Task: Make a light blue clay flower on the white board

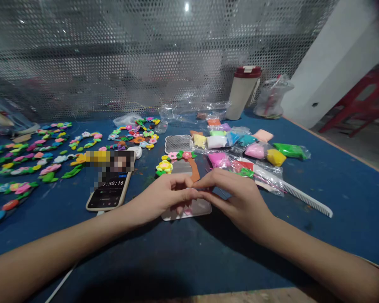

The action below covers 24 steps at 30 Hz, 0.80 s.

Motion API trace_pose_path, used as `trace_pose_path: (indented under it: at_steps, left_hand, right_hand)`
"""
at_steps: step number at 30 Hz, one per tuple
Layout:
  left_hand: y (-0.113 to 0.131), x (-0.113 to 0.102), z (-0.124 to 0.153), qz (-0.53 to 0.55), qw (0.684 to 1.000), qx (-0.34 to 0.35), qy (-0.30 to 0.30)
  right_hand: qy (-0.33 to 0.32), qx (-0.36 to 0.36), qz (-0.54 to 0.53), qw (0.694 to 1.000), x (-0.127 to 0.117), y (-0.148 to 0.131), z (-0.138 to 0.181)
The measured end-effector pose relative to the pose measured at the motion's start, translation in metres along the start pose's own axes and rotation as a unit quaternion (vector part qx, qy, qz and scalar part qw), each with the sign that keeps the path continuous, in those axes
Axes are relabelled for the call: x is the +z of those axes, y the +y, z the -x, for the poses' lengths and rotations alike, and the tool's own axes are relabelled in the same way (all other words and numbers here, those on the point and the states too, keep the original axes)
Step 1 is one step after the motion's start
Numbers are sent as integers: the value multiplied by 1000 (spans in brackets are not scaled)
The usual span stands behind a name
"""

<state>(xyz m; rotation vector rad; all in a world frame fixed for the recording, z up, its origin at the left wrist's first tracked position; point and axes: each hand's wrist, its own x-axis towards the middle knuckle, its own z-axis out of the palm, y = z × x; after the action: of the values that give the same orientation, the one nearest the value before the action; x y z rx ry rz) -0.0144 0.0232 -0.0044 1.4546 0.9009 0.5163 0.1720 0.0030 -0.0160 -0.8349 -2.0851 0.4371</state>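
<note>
Both hands meet at the middle of the table, fingertips touching. My left hand is closed in a pinch, and my right hand pinches against it from the other side. Whatever lies between the fingertips is too small to make out. Beneath them is a clear-looking plate with a pale edge, partly hidden by the hands, with a pink bit on it. Just beyond the fingers, a brown clay strip curves along a shiny panel, with a yellow clay flower and a pink clay flower on its border.
Rows of clay flower pieces cover the left. A lit phone on a cable lies by my left forearm. Bagged coloured clay, a white comb, a tumbler and a plastic cup stand right. A perforated metal screen closes the back.
</note>
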Motion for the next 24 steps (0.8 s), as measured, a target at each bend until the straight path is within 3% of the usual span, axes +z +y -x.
trace_pose_path:
  at_steps: [5,10,17,24]
  left_hand:
    - [7,0,-1,-16,998,18,56]
    - [3,-3,-3,47,991,28,122]
    - [0,-2,-1,48,994,29,90]
    - [4,0,1,27,996,6,82]
  right_hand:
    - [4,4,71,997,1,3,-2]
    - [35,58,37,997,-2,7,-2]
    - [36,114,-20,993,-1,8,-1]
    - [34,82,17,996,-2,6,0]
